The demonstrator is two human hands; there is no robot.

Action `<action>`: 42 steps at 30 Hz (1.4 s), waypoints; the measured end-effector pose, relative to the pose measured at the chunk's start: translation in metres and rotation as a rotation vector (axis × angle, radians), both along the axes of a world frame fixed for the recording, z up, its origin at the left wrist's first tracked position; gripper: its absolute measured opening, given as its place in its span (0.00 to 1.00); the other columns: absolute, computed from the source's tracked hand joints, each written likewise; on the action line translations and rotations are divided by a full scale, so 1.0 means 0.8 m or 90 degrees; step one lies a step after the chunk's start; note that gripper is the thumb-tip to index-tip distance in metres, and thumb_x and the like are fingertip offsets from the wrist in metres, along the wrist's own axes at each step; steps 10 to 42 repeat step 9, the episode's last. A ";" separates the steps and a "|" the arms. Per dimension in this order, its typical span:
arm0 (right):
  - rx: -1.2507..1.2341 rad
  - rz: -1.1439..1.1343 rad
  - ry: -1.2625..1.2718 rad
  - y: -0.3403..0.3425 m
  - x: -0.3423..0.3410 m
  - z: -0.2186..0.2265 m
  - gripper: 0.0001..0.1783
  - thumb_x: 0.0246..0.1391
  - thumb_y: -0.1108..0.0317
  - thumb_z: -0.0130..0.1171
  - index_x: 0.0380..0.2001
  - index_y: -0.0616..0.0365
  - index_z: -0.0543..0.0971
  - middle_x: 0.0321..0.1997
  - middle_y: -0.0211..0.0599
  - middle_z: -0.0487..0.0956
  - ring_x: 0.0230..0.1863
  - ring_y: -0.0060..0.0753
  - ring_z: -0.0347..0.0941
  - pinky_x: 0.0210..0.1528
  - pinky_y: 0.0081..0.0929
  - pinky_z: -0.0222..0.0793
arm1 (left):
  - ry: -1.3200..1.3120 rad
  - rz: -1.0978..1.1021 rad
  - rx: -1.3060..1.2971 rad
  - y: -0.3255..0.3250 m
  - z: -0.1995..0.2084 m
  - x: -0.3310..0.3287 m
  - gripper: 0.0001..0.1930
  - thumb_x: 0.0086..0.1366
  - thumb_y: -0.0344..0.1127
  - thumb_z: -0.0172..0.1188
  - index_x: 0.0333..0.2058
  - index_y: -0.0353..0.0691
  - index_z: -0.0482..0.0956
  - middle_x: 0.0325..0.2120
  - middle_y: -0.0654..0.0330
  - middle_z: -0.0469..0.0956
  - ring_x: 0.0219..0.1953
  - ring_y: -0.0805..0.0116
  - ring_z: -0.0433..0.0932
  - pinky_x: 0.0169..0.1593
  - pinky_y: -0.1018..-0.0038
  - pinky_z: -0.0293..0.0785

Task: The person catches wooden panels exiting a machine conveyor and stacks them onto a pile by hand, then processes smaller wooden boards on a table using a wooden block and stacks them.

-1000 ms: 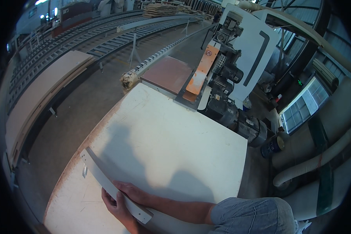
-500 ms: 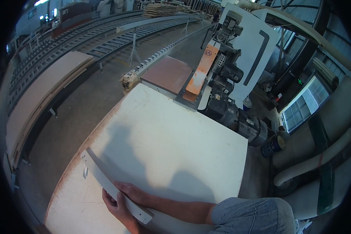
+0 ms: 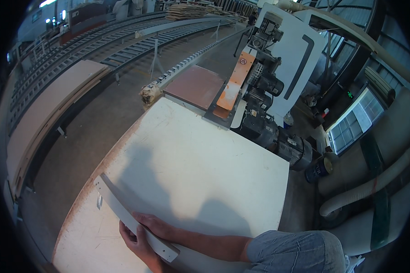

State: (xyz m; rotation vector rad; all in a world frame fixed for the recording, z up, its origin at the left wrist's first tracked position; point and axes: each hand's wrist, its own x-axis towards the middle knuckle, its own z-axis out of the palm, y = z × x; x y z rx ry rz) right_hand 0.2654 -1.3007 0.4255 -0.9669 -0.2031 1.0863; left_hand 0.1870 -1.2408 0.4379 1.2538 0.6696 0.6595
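Observation:
A long, narrow grey strip (image 3: 115,205) with small holes near both ends lies slantwise in my hands over the pale worktop (image 3: 205,177). My left hand (image 3: 139,241) is closed round its left side, with the thumb across the strip's face. My right hand (image 3: 154,224) grips the opposite edge, its fingers partly hidden behind the strip. Beside the strip's far end, a small shiny pointed piece (image 3: 99,202), blade-like in shape, shows against the worktop. I cannot tell whether it touches the strip.
A machine with black motors (image 3: 259,123) and an orange guard (image 3: 237,84) stands beyond the worktop. Stacked boards (image 3: 54,118) rest on the left beside roller conveyors (image 3: 136,52). Large ducts (image 3: 369,195) and a dark can (image 3: 319,170) stand on the right.

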 end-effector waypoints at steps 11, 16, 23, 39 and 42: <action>0.011 -0.038 -0.052 0.001 -0.003 -0.013 0.25 0.69 0.47 0.37 0.45 0.59 0.73 0.41 0.32 0.74 0.43 0.22 0.69 0.51 0.23 0.66 | -0.009 -0.002 -0.011 0.000 -0.004 0.000 0.30 0.60 0.24 0.53 0.62 0.30 0.58 0.52 0.49 0.71 0.54 0.62 0.70 0.59 0.70 0.63; 0.011 -0.038 -0.052 0.001 -0.003 -0.013 0.25 0.69 0.47 0.37 0.45 0.59 0.73 0.41 0.32 0.74 0.43 0.22 0.69 0.51 0.23 0.66 | -0.009 -0.002 -0.011 0.000 -0.004 0.000 0.30 0.60 0.24 0.53 0.62 0.30 0.58 0.52 0.49 0.71 0.54 0.62 0.70 0.59 0.70 0.63; 0.011 -0.038 -0.052 0.001 -0.003 -0.013 0.25 0.69 0.47 0.37 0.45 0.59 0.73 0.41 0.32 0.74 0.43 0.22 0.69 0.51 0.23 0.66 | -0.009 -0.002 -0.011 0.000 -0.004 0.000 0.30 0.60 0.24 0.53 0.62 0.30 0.58 0.52 0.49 0.71 0.54 0.62 0.70 0.59 0.70 0.63; 0.011 -0.038 -0.052 0.001 -0.003 -0.013 0.25 0.69 0.47 0.37 0.45 0.59 0.73 0.41 0.32 0.74 0.43 0.22 0.69 0.51 0.23 0.66 | -0.009 -0.002 -0.011 0.000 -0.004 0.000 0.30 0.60 0.24 0.53 0.62 0.30 0.58 0.52 0.49 0.71 0.54 0.62 0.70 0.59 0.70 0.63; 0.011 -0.038 -0.052 0.001 -0.003 -0.013 0.25 0.69 0.47 0.37 0.45 0.59 0.73 0.41 0.32 0.74 0.43 0.22 0.69 0.51 0.23 0.66 | -0.009 -0.002 -0.011 0.000 -0.004 0.000 0.30 0.60 0.24 0.53 0.62 0.30 0.58 0.52 0.49 0.71 0.54 0.62 0.70 0.59 0.70 0.63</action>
